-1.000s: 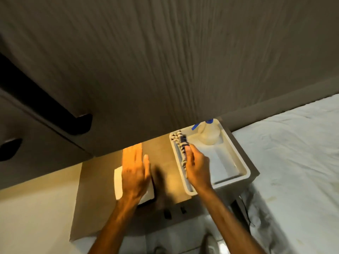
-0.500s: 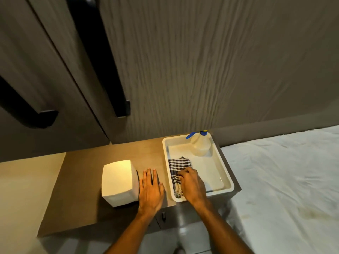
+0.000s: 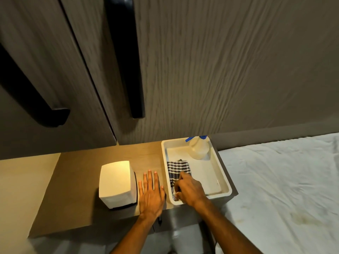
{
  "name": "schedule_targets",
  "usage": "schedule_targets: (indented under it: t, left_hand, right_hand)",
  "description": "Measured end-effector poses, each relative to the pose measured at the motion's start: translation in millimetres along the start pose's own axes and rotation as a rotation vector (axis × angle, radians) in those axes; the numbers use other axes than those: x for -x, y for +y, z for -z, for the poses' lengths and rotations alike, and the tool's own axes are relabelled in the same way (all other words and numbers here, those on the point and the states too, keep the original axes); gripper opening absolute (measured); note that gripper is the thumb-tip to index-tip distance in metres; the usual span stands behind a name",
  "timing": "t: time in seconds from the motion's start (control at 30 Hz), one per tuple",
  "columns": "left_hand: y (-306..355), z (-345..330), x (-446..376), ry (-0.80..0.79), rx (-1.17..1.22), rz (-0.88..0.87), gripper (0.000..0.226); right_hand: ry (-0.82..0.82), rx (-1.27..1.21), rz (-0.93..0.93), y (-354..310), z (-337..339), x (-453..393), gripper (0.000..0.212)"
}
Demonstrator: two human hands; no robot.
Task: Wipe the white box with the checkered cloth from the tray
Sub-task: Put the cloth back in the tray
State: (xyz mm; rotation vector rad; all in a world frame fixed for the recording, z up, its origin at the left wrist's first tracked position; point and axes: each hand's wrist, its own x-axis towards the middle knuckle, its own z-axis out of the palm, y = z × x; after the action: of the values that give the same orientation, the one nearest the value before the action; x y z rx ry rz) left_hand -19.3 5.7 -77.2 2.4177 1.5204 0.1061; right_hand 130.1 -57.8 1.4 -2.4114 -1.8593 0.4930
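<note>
The white box (image 3: 117, 182) stands on the brown wooden table (image 3: 77, 180). It is plain and smooth, with soft rounded corners. Warm light shines on its top. It has a dark strip down its right side. The checkered cloth (image 3: 178, 170) is dark blue and white. It lies in the left part of the white tray (image 3: 224, 177), a bit crumpled, with its far end spread flat.

The left hand (image 3: 151, 194) lies flat on the table, palm down. Its fingers are straight and a little apart, and it holds nothing. It rests just beside the box, between the box and the tray. The right hand (image 3: 189, 189) reaches over the near edge of the tray. Its fingers are bent down onto the near part of the cloth. The fingertips are pinching into the cloth, but I cannot tell if the grip is closed all the way.

The tray sits at the right end of the table. Besides the cloth, it holds a pale plastic spray bottle (image 3: 199, 149) with a blue top. The bottle stands in the far corner, apart from the cloth. A white bed sheet (image 3: 284, 180) lies to the right of the table.
</note>
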Motion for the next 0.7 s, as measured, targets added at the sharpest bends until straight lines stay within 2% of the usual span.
schedule_targets:
  t: [0.17,0.27,0.33,0.43,0.57,0.7]
  left_hand:
    - [-1,2,1,-0.004,0.000,-0.012,0.072]
    - [-1,1,5,0.011,-0.019,-0.024,0.069]
    - [-1,-3,6,0.010,-0.037,-0.032,0.067]
    - [-2,-9,7,0.050,-0.044,-0.029,0.067]
    - [-3,-15,6,0.068,-0.040,-0.024,0.067]
    - [2,-5,14,0.003,-0.069,-0.003,0.065]
  right_hand:
    - [0.038,-0.156,0.023,5,3,1,0.023]
    - [-0.021,-0.212,0.028,10,4,5,0.029]
    - [0.019,-0.226,0.012,12,2,5,0.030]
    - [0.054,-0.212,-0.011,8,-5,4,0.025]
    - [0.032,-0.172,-0.043,6,-14,-2,0.037]
    - [-0.002,-0.104,-0.003,3,0,-6,0.039]
